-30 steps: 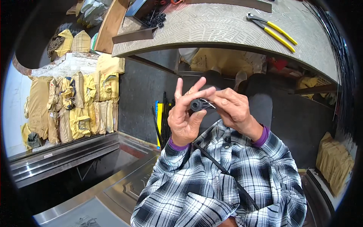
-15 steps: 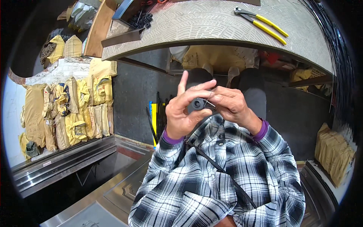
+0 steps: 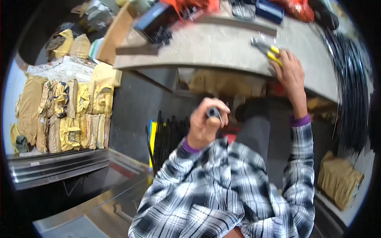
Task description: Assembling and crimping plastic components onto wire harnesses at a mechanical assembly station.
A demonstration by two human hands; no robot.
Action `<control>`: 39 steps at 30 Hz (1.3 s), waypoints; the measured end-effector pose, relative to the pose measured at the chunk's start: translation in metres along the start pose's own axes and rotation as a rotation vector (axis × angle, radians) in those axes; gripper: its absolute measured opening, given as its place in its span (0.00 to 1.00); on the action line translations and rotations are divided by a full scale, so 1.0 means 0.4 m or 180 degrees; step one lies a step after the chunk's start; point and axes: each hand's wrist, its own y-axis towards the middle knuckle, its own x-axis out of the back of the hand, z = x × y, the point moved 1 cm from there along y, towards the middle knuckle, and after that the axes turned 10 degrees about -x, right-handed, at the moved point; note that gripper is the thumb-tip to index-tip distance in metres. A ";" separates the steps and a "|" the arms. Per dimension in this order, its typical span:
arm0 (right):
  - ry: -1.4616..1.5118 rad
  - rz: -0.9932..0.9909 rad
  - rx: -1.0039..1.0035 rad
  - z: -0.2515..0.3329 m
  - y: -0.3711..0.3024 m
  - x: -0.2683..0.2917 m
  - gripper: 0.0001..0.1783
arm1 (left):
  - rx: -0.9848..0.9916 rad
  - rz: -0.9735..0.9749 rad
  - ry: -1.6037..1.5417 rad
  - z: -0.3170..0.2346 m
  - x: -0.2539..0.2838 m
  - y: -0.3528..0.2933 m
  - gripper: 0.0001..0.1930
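Observation:
My left hand (image 3: 201, 126) is closed around a short dark cylinder with a hole in its end (image 3: 212, 112), held in front of my chest. A thin wire (image 3: 220, 118) sticks out beside it. On the worktable, my right hand (image 3: 292, 75) reaches forward with its fingers over the yellow handles of end-cutting pliers (image 3: 274, 56). The pliers' metal head points away to the left and lies on the tabletop. Motion blurs the handles, and my fingers partly hide them.
The grey worktable (image 3: 222, 51) spans the front. Near its far edge are a blue box (image 3: 270, 11) and red plastic bags (image 3: 297, 8). Long black strands (image 3: 349, 91) hang at the right. Paper-wrapped bundles (image 3: 59, 115) lie at the left; black rods (image 3: 170, 137) stand beside my left arm.
My right hand has left the cylinder and moved forward and right to the pliers. My left hand keeps the cylinder, its raised finger now curled in. The view has shifted, showing more of the table.

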 end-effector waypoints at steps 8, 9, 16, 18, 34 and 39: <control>-0.0426 0.0141 0.0198 -0.074 -0.024 -0.045 0.17 | 0.0201 0.0459 0.0217 -0.024 0.015 -0.009 0.31; -0.0055 0.0210 -0.0205 -0.080 -0.023 -0.043 0.15 | 0.0194 0.0446 0.0215 -0.024 0.019 -0.007 0.31; 0.2280 0.0729 0.0276 0.149 -0.106 0.140 0.12 | 0.0088 0.0021 0.0244 0.013 0.022 0.008 0.30; 0.0599 0.0195 0.1059 0.195 -0.091 0.192 0.19 | -0.0068 0.0043 0.0556 0.013 0.029 0.011 0.30; -0.0431 -0.0707 0.1348 0.208 -0.184 0.163 0.14 | -0.0135 -0.0330 0.1501 -0.005 -0.025 -0.025 0.29; 0.0385 0.1232 0.1867 0.191 -0.123 0.262 0.13 | -0.0351 0.0305 0.1213 -0.024 0.006 -0.022 0.32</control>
